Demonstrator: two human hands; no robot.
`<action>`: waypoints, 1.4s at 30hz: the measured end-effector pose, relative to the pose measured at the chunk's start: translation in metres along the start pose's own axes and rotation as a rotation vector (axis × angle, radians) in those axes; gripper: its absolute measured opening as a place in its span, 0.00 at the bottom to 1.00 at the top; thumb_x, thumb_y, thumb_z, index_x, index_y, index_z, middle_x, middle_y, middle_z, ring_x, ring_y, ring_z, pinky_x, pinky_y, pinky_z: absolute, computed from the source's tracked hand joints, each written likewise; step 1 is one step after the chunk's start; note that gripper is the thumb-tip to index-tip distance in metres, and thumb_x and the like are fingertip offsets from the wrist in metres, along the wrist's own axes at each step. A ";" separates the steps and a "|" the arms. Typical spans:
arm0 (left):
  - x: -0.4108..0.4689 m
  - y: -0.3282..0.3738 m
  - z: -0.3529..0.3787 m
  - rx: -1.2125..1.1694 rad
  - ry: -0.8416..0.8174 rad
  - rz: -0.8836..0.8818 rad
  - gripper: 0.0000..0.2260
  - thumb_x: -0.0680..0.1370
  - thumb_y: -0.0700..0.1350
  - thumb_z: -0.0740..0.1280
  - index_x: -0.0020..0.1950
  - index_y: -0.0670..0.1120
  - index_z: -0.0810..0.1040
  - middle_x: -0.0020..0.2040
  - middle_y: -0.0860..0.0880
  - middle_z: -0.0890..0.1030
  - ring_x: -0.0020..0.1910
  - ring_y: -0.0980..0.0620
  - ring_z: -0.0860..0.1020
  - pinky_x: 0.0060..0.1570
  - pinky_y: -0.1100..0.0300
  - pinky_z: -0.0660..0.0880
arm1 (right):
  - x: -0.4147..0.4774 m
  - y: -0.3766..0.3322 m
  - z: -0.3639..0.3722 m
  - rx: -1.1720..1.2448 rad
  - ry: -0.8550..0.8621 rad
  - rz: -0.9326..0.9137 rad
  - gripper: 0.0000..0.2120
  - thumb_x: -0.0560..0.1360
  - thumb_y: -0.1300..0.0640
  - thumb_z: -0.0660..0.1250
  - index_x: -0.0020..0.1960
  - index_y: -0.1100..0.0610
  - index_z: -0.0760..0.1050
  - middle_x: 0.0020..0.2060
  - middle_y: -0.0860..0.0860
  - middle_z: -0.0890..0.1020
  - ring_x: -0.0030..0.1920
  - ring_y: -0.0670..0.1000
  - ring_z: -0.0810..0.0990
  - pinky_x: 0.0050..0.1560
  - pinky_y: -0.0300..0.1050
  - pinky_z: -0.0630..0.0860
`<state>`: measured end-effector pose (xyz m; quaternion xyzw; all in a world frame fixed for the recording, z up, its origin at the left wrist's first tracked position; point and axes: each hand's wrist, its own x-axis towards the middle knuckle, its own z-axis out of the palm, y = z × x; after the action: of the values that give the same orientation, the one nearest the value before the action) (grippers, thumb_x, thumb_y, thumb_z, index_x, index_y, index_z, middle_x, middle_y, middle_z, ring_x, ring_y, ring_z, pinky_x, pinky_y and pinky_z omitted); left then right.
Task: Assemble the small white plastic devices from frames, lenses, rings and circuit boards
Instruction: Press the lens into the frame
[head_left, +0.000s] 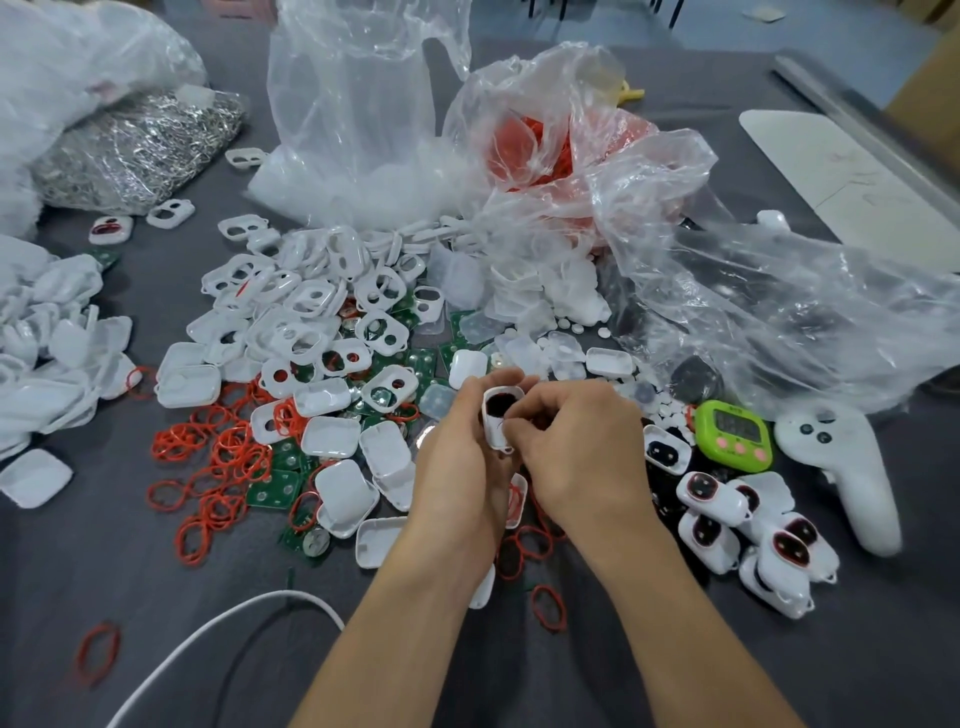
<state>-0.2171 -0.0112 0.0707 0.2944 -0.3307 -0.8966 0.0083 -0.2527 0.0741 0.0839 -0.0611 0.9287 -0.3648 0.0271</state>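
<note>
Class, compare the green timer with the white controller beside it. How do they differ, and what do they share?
The timer is bright green with pink buttons; the controller is white with dark ones. The timer is compact and squarish; the controller is long and curved. Both lie untouched on the grey table.
</note>
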 end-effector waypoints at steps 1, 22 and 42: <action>0.000 0.000 0.000 -0.004 -0.001 0.005 0.15 0.84 0.50 0.59 0.58 0.42 0.81 0.59 0.40 0.85 0.50 0.47 0.86 0.50 0.56 0.82 | 0.000 -0.001 0.000 -0.023 0.017 -0.008 0.04 0.68 0.56 0.78 0.39 0.47 0.86 0.39 0.44 0.86 0.42 0.50 0.84 0.48 0.50 0.82; -0.013 0.017 -0.010 0.622 -0.163 0.323 0.16 0.70 0.38 0.68 0.54 0.52 0.86 0.49 0.50 0.88 0.48 0.52 0.85 0.50 0.60 0.80 | -0.001 0.027 -0.028 0.467 -0.088 0.104 0.12 0.64 0.41 0.76 0.38 0.49 0.85 0.26 0.48 0.80 0.26 0.45 0.74 0.29 0.42 0.70; -0.020 0.014 -0.009 0.756 0.060 0.343 0.12 0.75 0.39 0.73 0.42 0.57 0.88 0.35 0.51 0.86 0.29 0.59 0.79 0.32 0.66 0.76 | -0.009 0.028 -0.032 0.550 -0.209 0.073 0.08 0.76 0.57 0.74 0.39 0.50 0.85 0.27 0.52 0.83 0.25 0.45 0.78 0.26 0.35 0.70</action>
<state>-0.1983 -0.0231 0.0847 0.2435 -0.6804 -0.6887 0.0588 -0.2492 0.1176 0.0885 -0.0554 0.7888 -0.5932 0.1510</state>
